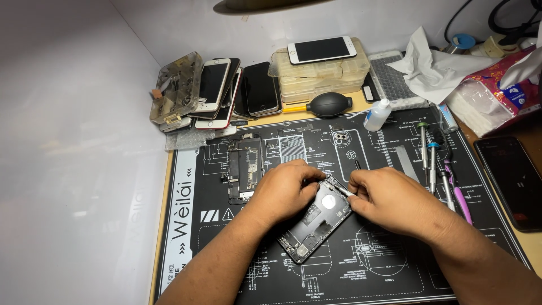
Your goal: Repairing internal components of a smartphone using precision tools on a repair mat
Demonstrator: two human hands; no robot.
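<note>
Grey metal phone housing (317,221), opened with its inner parts exposed, lies diagonally near the middle of the black printed repair mat (389,265) on the worktop (522,245). Left hand (285,189) is closed over the housing's upper left edge, fingers curled and pinning it to the mat. Right hand (387,197) pinches a thin light-coloured tool (345,192), tip at the housing's top corner; whether the tip touches a part inside cannot be told. Just left of the hands, a dark circuit board (244,169) lies on the mat, apart from the housing. To the right, screwdrivers (430,161) and a purple-handled tool (458,195) lie side by side; a dark phone (511,181) lies face up beyond the mat's edge. Further back: a black rubber air blower (329,104), a small white dropper bottle (376,114), a leaning stack of phones (226,93), clear plastic boxes (322,73) with a white phone (322,49) on top, crumpled tissue (437,68). Risk, as judged: the tool tip could slip off the corner and scratch or tear something inside if the left hand's hold shifts; any small loose parts could roll off and be lost against the mat's busy print.
</note>
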